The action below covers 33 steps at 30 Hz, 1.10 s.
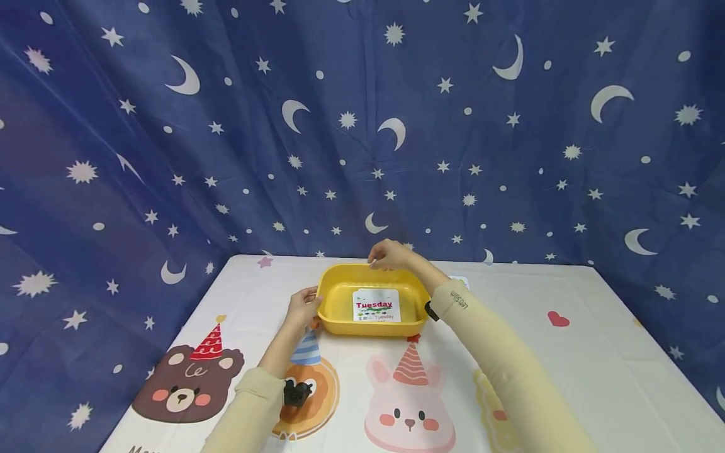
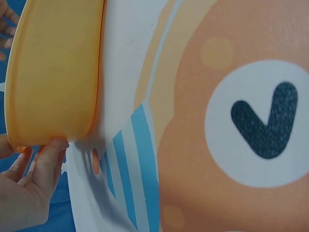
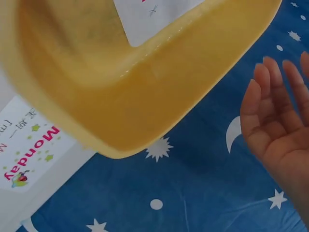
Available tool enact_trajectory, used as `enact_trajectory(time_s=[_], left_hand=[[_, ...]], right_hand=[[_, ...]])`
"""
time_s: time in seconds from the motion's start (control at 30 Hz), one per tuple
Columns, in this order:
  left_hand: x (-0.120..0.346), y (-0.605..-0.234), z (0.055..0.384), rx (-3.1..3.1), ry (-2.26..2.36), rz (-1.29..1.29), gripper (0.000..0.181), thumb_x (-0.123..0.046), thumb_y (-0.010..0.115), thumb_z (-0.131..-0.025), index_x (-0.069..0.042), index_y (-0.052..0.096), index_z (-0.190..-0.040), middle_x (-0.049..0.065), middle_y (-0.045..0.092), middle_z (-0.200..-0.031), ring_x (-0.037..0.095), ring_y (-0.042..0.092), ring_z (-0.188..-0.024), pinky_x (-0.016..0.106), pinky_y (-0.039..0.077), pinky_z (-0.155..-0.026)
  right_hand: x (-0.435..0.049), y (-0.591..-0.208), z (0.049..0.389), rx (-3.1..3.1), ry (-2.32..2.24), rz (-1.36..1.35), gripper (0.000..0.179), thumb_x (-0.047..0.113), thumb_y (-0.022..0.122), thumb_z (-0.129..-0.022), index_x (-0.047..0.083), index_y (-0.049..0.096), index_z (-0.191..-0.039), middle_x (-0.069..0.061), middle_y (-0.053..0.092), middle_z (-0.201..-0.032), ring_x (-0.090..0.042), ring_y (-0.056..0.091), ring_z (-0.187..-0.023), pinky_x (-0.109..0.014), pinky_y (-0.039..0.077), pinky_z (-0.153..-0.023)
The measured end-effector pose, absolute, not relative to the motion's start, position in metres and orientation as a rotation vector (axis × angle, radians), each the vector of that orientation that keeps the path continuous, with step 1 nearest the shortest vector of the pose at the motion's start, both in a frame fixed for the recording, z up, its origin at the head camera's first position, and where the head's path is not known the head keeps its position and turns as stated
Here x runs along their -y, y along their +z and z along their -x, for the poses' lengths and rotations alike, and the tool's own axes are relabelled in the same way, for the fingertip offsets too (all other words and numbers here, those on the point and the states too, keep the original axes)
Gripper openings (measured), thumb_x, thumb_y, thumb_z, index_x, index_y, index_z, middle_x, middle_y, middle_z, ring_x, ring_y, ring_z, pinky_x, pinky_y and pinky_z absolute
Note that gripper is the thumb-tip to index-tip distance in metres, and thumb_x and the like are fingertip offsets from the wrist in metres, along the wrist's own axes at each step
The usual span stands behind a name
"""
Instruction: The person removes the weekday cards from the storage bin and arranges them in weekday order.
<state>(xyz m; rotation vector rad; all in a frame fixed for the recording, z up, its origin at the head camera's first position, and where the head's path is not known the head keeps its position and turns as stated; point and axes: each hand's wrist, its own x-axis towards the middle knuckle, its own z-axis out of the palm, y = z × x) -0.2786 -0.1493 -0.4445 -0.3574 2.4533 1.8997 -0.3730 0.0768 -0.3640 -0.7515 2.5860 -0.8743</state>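
A yellow plastic tray (image 1: 368, 328), tilted to face me, holds a white card (image 1: 376, 305) printed "Tuesday". My left hand (image 1: 303, 308) grips the tray's left end; in the left wrist view, its fingers (image 2: 46, 169) are under the edge with the thumb at the rim. By the far rim is my right hand (image 1: 391, 255). The right wrist view shows that hand's fingers (image 3: 270, 92) loosely bent, with nothing in them and a gap between them and the tray wall (image 3: 159, 111).
A second card (image 3: 31, 150), printed "Monday", lies on the table beyond the tray's right end, partly hidden by my right arm in the head view. The white tablecloth (image 1: 566, 358) bears printed animal faces. A blue star-and-moon curtain (image 1: 362, 126) hangs behind the table's back edge.
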Motion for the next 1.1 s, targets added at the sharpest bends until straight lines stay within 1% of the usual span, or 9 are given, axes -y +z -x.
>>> enact_trajectory(time_s=[0.13, 0.27, 0.37, 0.57, 0.7, 0.77, 0.87, 0.93, 1.1], left_hand=[[0.149, -0.447, 0.28, -2.457, 1.921, 0.366, 0.036, -0.003, 0.049, -0.096, 0.009, 0.048, -0.13, 0.028, 0.054, -0.121, 0.038, 0.055, -0.111, 0.037, 0.054, -0.089], [0.147, -0.446, 0.281, -2.449, 1.926, 0.368, 0.036, -0.003, 0.049, -0.096, 0.008, 0.048, -0.13, 0.027, 0.055, -0.121, 0.036, 0.056, -0.112, 0.038, 0.054, -0.09], [0.147, -0.444, 0.281, -2.452, 1.926, 0.372, 0.036, -0.004, 0.05, -0.096, 0.007, 0.049, -0.13, 0.027, 0.055, -0.121, 0.035, 0.056, -0.111, 0.037, 0.055, -0.088], [0.148, -0.444, 0.278, -2.448, 1.917, 0.427, 0.036, -0.005, 0.051, -0.095, 0.005, 0.05, -0.13, 0.026, 0.055, -0.123, 0.035, 0.057, -0.109, 0.032, 0.057, -0.079], [0.147, -0.445, 0.278, -2.434, 1.942, 0.427, 0.036, -0.005, 0.051, -0.095, 0.005, 0.05, -0.13, 0.026, 0.055, -0.122, 0.037, 0.057, -0.109, 0.032, 0.058, -0.078], [0.147, -0.446, 0.278, -2.437, 1.94, 0.433, 0.036, -0.005, 0.051, -0.095, 0.005, 0.051, -0.129, 0.026, 0.056, -0.122, 0.036, 0.058, -0.107, 0.031, 0.058, -0.075], [0.148, -0.448, 0.278, -2.445, 1.929, 0.445, 0.036, -0.005, 0.052, -0.095, 0.005, 0.051, -0.129, 0.025, 0.056, -0.122, 0.036, 0.058, -0.107, 0.029, 0.058, -0.073], [0.149, -0.448, 0.278, -2.447, 1.922, 0.444, 0.036, -0.005, 0.052, -0.095, 0.005, 0.051, -0.13, 0.025, 0.055, -0.122, 0.036, 0.058, -0.108, 0.031, 0.058, -0.076], [0.148, -0.447, 0.278, -2.43, 1.938, 0.429, 0.036, -0.005, 0.05, -0.096, 0.005, 0.049, -0.131, 0.025, 0.054, -0.123, 0.036, 0.055, -0.113, 0.038, 0.054, -0.09]], right_hand=[[-0.067, -0.366, 0.376, -2.559, -0.745, 0.853, 0.019, 0.015, 0.063, -0.09, 0.002, 0.065, -0.104, -0.013, 0.069, -0.095, -0.029, 0.063, -0.086, -0.027, 0.053, -0.071], [-0.06, -0.372, 0.379, -2.527, -0.55, 1.051, 0.024, 0.015, 0.064, -0.089, 0.001, 0.065, -0.108, -0.012, 0.068, -0.102, -0.02, 0.062, -0.089, -0.028, 0.053, -0.079], [-0.055, -0.38, 0.381, -2.499, -0.448, 1.116, 0.025, 0.014, 0.066, -0.088, 0.002, 0.065, -0.11, -0.009, 0.067, -0.102, -0.018, 0.059, -0.091, -0.027, 0.052, -0.083], [-0.046, -0.39, 0.381, -2.506, -0.3, 1.069, 0.025, 0.014, 0.069, -0.086, 0.008, 0.065, -0.109, -0.005, 0.064, -0.096, -0.015, 0.053, -0.086, -0.026, 0.05, -0.08], [-0.044, -0.394, 0.38, -2.523, -0.195, 1.077, 0.027, 0.012, 0.07, -0.085, 0.005, 0.065, -0.111, -0.007, 0.062, -0.094, -0.016, 0.05, -0.083, -0.027, 0.048, -0.077], [-0.044, -0.396, 0.379, -2.528, -0.139, 1.082, 0.028, 0.012, 0.07, -0.085, 0.004, 0.064, -0.111, -0.008, 0.062, -0.095, -0.016, 0.049, -0.082, -0.028, 0.047, -0.077], [-0.043, -0.4, 0.377, -2.52, -0.054, 1.086, 0.029, 0.01, 0.071, -0.083, 0.004, 0.063, -0.11, -0.008, 0.063, -0.098, -0.017, 0.049, -0.083, -0.03, 0.048, -0.079], [-0.043, -0.402, 0.376, -2.521, 0.004, 1.061, 0.03, 0.011, 0.073, -0.081, 0.005, 0.063, -0.109, -0.006, 0.063, -0.099, -0.017, 0.05, -0.084, -0.031, 0.048, -0.082], [-0.045, -0.404, 0.376, -2.537, 0.092, 0.937, 0.033, 0.015, 0.076, -0.08, 0.011, 0.061, -0.109, -0.002, 0.062, -0.106, -0.017, 0.052, -0.092, -0.032, 0.048, -0.091]])
